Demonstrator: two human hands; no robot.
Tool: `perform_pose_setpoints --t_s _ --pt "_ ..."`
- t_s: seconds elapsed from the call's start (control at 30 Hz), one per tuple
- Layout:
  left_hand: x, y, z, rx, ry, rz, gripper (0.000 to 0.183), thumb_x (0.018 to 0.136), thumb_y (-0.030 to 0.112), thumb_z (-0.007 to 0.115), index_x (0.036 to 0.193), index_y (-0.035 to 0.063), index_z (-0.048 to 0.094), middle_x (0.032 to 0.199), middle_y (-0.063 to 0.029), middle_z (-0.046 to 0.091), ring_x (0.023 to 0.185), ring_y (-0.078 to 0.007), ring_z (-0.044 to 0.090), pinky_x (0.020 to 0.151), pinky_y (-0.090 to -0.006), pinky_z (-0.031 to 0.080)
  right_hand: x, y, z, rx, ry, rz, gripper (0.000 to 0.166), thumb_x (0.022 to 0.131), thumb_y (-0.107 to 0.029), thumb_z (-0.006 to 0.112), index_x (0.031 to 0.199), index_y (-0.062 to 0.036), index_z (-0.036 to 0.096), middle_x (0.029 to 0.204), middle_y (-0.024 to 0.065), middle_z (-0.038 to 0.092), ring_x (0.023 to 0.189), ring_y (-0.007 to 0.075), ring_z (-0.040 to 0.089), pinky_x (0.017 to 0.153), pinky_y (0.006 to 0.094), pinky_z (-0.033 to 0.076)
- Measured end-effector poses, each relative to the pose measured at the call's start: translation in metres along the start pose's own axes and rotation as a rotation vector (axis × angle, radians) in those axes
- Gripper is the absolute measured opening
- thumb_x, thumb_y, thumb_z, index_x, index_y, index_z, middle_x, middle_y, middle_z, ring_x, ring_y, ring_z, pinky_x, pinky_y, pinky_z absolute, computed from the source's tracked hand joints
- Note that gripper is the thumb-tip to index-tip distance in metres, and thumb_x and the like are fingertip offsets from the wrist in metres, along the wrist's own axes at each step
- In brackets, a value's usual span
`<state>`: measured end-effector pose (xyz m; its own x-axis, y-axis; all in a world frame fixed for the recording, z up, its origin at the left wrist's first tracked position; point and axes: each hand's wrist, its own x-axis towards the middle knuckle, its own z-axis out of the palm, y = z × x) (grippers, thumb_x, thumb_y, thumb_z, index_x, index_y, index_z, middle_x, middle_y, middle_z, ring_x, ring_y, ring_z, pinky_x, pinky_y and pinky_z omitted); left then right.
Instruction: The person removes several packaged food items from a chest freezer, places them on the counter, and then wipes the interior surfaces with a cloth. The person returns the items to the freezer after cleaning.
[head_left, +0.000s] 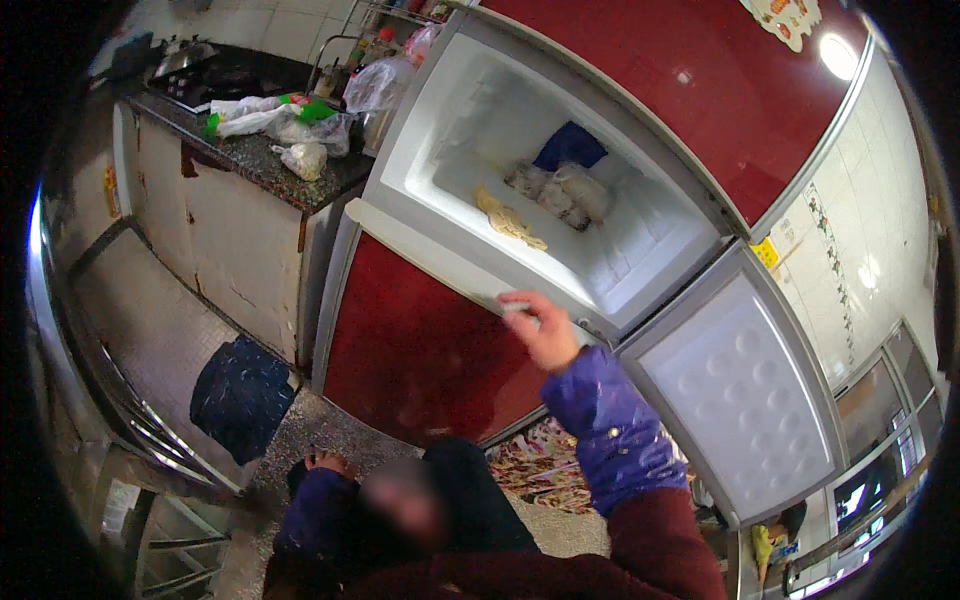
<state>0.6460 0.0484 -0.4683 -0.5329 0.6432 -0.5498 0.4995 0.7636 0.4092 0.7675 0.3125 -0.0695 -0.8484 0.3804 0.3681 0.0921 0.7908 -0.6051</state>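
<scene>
My right hand (546, 334), in a purple oversleeve, hovers with bent fingers before the lower front rim of an open freezer compartment (465, 97). Something small and whitish shows at its fingertips; whether it is held is unclear. Inside the freezer lie clear plastic bags (574, 193) of frozen contents. A dark blue piece of material (570, 146) is behind them, and a crumpled beige item (508, 217) lies near the front. My left hand (331, 463) is low by my dark-clothed leg, its fingers partly hidden. A blurred patch covers part of my lap area.
The freezer door (739, 382) swings out at right, and a red lower fridge door (420, 337) is shut. Plastic bags (262, 116) lie on a granite counter (240, 154) at left. A dark mat (244, 397) and a patterned rug (540, 465) lie on the floor.
</scene>
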Motion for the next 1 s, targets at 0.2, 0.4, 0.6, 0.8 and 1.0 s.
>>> perform_pose_setpoints --t_s 0.2,0.4,0.6,0.8,1.0 --pt "0.013 -0.05 0.05 -0.146 0.105 0.11 0.04 0.081 0.045 0.051 0.116 0.0258 0.058 0.139 -0.0037 0.038 0.133 -0.0283 0.025 0.106 -0.0588 0.011 0.085 0.044 -0.062 -0.42 0.259 -0.014 0.028 0.079 -0.022 0.063 0.103 -0.0073 0.062 0.104 0.0119 0.063 0.097 0.0289 0.058 0.081 0.0378 0.047" --pt "0.004 -0.149 0.122 -0.589 0.438 0.13 0.049 0.082 0.044 0.051 0.127 0.0269 0.047 0.145 -0.0038 0.027 0.136 -0.033 0.015 0.105 -0.0578 0.019 0.183 0.18 -0.132 -1.05 0.425 0.16 0.052 0.072 -0.032 0.068 0.116 -0.009 0.053 0.113 0.0129 0.057 0.109 0.033 0.052 0.09 0.0422 0.042" --pt "-0.081 -0.162 0.122 -0.35 0.494 -0.194 0.057 0.083 0.048 0.048 0.132 0.0194 0.042 0.144 -0.0183 0.024 0.13 -0.0419 0.023 0.102 -0.0573 0.026 0.256 0.241 -0.147 -1.327 0.287 0.432 0.057 0.072 -0.037 0.067 0.119 -0.0114 0.051 0.119 0.0113 0.054 0.113 0.0317 0.049 0.091 0.0453 0.04" --pt "-0.108 -0.153 0.141 -0.344 0.774 -0.299 0.054 0.084 0.045 0.05 0.131 0.0178 0.045 0.14 -0.0216 0.028 0.125 -0.0423 0.03 0.099 -0.0545 0.029 0.3 0.272 -0.144 -1.242 0.355 0.433 0.058 0.073 -0.039 0.064 0.122 -0.013 0.049 0.122 0.0105 0.052 0.114 0.0314 0.048 0.093 0.0458 0.039" --pt "-0.174 0.003 0.014 -0.192 0.809 -0.569 0.056 0.067 0.026 0.068 0.119 0.0141 0.051 0.132 -0.0236 0.036 0.122 -0.0412 0.033 0.097 -0.054 0.033 0.303 0.292 -0.139 -1.199 0.396 0.369 0.059 0.074 -0.04 0.062 0.125 -0.0146 0.046 0.125 0.0098 0.05 0.116 0.0311 0.047 0.094 0.0463 0.038"
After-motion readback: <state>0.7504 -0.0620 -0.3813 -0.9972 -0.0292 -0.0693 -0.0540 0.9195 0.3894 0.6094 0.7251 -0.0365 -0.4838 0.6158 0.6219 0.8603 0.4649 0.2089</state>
